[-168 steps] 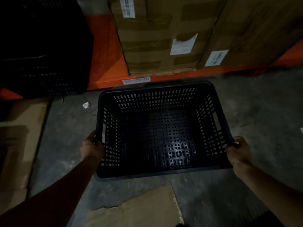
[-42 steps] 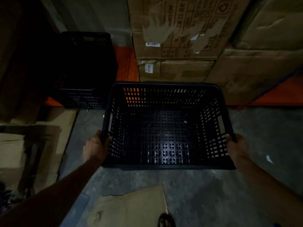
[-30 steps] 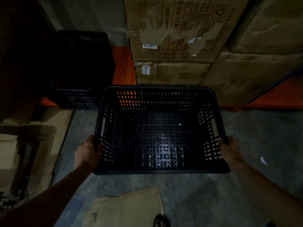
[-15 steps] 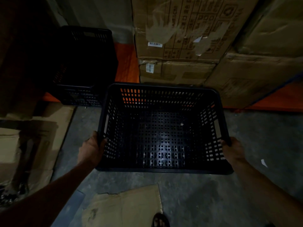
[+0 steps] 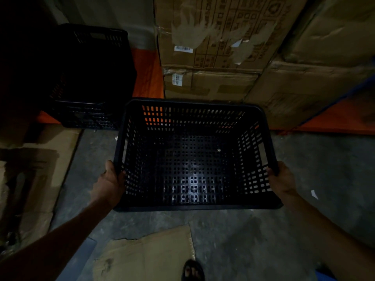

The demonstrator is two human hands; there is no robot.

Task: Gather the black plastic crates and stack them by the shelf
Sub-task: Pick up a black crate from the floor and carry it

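I hold an empty black perforated plastic crate (image 5: 192,159) in front of me, above the grey floor. My left hand (image 5: 109,184) grips its left rim and my right hand (image 5: 281,180) grips its right rim. Against the orange shelf base at the back left stands a stack of black crates (image 5: 89,78), dark and hard to make out. The held crate is to the right of that stack and nearer to me.
Large cardboard boxes (image 5: 219,47) fill the shelf behind the crate. Flattened cardboard (image 5: 150,254) lies on the floor near my sandalled foot (image 5: 192,270), and more cardboard (image 5: 38,179) lies along the left. The orange shelf beam (image 5: 341,120) runs at the right.
Over the last seconds I lifted the crate off the floor and the view rose. In the last half second the crate barely shifted; both hands kept their grip.
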